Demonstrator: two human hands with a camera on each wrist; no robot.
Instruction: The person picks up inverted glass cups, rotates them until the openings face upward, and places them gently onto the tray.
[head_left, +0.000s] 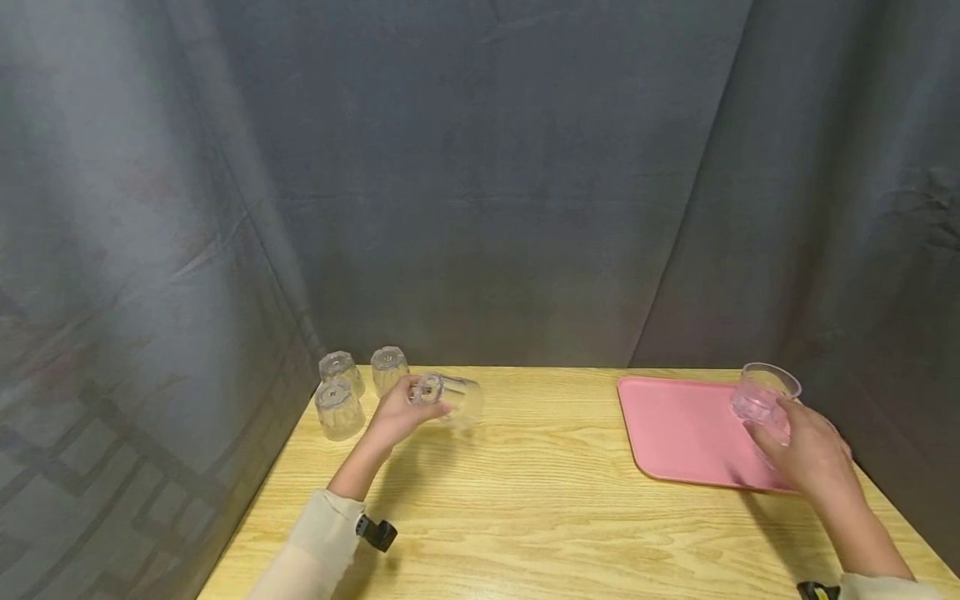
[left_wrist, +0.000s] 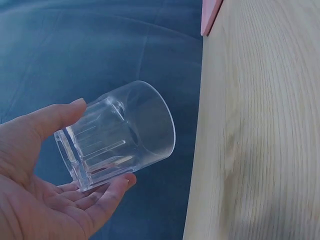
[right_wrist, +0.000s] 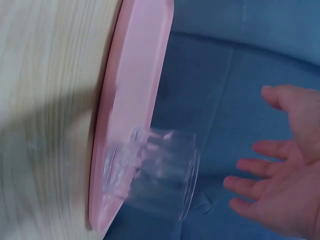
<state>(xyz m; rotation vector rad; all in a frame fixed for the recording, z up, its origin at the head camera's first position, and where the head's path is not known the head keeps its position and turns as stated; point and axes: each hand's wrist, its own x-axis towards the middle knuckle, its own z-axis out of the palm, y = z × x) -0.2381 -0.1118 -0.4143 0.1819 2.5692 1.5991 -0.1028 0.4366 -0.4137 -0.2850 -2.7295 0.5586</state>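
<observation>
My left hand [head_left: 400, 414] grips a clear ribbed tumbler [head_left: 459, 400] by its base end, thumb on one side and fingers on the other. The tumbler lies tipped nearly sideways above the table, its mouth pointing right; the left wrist view shows nothing inside it. Over the pink tray [head_left: 678, 429], my right hand [head_left: 813, 450] is beside another clear tumbler [head_left: 759, 392] that stands mouth up on the tray. In the right wrist view, the right hand's fingers [right_wrist: 250, 187] are spread and apart from the blurred tumbler [right_wrist: 167, 172]. More clear plastic shows partly hidden behind this hand in the head view.
Three clear tumblers stand upside down at the table's back left: a front one [head_left: 340, 410], one behind it [head_left: 339, 367] and one to the right [head_left: 388, 367]. Grey curtains [head_left: 480, 192] enclose the back and both sides of the wooden table [head_left: 540, 508].
</observation>
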